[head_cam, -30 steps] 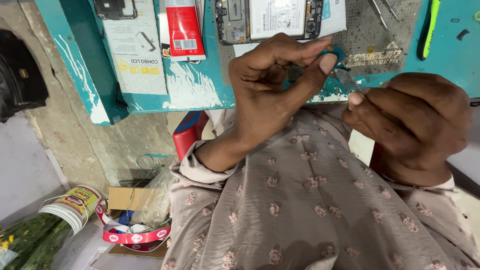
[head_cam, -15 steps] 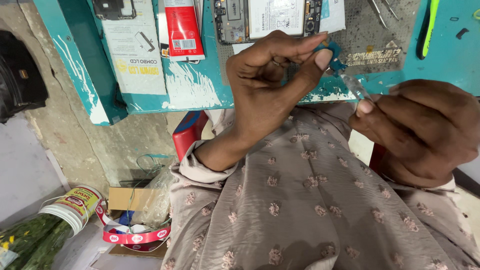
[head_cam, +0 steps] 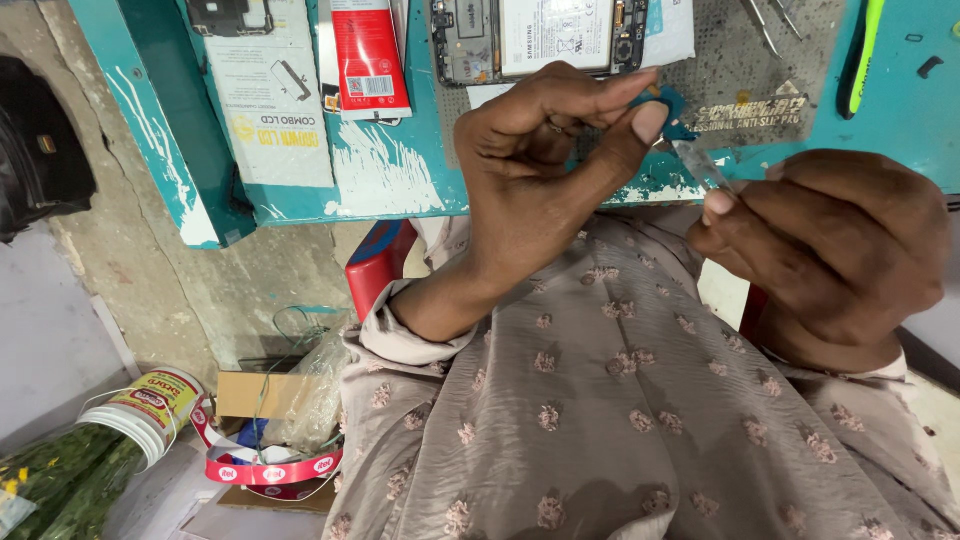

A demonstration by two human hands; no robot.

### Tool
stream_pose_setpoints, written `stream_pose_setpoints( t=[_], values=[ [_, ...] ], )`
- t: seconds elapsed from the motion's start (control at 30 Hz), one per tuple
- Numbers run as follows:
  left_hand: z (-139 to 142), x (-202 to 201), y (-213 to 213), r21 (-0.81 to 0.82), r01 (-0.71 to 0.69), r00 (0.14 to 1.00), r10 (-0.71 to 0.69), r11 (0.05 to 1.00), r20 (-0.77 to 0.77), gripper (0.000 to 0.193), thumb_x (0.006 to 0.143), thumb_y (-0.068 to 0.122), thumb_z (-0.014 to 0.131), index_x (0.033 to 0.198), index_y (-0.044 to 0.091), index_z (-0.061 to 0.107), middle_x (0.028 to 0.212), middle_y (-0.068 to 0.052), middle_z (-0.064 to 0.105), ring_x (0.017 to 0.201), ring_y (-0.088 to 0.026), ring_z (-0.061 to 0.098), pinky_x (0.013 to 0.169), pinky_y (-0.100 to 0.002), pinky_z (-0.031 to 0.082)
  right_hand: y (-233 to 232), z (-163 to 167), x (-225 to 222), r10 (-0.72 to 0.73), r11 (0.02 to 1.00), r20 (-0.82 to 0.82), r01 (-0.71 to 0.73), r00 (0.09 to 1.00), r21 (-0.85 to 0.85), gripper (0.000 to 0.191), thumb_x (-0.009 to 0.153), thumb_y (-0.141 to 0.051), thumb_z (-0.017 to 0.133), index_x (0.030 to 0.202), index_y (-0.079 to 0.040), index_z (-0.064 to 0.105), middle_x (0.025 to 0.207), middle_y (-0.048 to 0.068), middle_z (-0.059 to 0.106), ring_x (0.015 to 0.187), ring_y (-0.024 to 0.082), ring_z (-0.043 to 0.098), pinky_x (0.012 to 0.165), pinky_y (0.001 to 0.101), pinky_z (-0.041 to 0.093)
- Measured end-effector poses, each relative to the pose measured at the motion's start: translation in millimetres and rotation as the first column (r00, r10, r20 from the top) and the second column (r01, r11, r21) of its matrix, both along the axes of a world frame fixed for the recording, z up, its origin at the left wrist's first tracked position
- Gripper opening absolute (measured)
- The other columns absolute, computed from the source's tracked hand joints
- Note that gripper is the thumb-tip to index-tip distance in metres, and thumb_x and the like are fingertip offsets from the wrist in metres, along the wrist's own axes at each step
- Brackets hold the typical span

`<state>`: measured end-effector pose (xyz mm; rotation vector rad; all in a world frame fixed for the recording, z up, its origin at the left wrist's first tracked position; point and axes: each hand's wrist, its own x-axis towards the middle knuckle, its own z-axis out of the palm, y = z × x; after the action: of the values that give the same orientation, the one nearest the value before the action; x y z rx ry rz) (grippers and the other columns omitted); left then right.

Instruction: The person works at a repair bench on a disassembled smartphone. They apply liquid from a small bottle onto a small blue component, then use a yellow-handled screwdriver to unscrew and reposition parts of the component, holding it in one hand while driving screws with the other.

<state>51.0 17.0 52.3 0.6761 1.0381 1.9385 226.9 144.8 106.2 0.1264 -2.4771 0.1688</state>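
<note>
Two hands meet at the bench (head_cam: 400, 190) edge. Left hand (head_cam: 545, 165) pinches a small blue part (head_cam: 668, 103) betw thumb and forefinger; most of it hidden by fingertips. Right hand (head_cam: 835, 250) grips tweezers (head_cam: 703, 167), only the tips showing, pointed at the part. Since 1 s ago both hands sit a bit higher, tweezers closer in. Opened phone (head_cam: 540, 38) cut off at top. White tub (head_cam: 150, 410) on floor lies tipped; contents not visible.

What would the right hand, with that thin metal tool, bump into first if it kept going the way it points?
Probably the small blue piece pinched in the left hand: the right hand's thin metal tool aims straight at it, though depth is uncertain.
</note>
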Motion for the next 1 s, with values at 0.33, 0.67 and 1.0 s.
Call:
stream_pose_setpoints(
  t=[0.33,0.67,1.0],
  values=[
    [-1.2,2.5,-3.0,0.018,-0.004,0.997,0.002,1.0,0.074,0.02,0.105,-0.013,0.076,0.119,0.001,0.074,0.111,-0.007,0.077,0.099,-0.004,0.072,0.092,-0.018,0.059,-0.2,4.6,-7.3,0.022,1.0,-0.025,-0.022,0.999,0.005,0.022,0.075,-0.013,0.09,0.086,0.0,0.077,0.078,0.01,0.069,0.076,0.026,0.063,0.058,0.0318,0.055],
    [3.6,3.3,-4.4,0.04,-0.026,0.984,0.019,0.999,0.175,0.018,0.107,-0.011,0.072,0.12,0.001,0.071,0.112,-0.01,0.076,0.098,-0.011,0.075,0.09,-0.025,0.065,-22.2,-15.4,29.3,-0.241,0.864,-0.022,0.205,0.97,-0.459,0.017,0.091,0.006,0.078,0.096,0.011,0.062,0.099,0.024,0.068,0.085,0.033,0.069,0.068,0.0377,0.059],
    [14.8,-2.7,-13.8,0.028,0.008,0.998,-0.01,1.0,0.058,0.016,0.107,-0.01,0.073,0.119,0.001,0.071,0.105,-0.008,0.073,0.094,-0.008,0.073,0.085,-0.02,0.06,-28.2,-23.6,23.7,-0.275,0.754,-0.07,0.17,0.959,-0.635,0.031,0.098,-0.001,0.083,0.109,0.0,0.054,0.1,0.022,0.069,0.086,0.03,0.071,0.07,0.0335,0.059]
  ],
)
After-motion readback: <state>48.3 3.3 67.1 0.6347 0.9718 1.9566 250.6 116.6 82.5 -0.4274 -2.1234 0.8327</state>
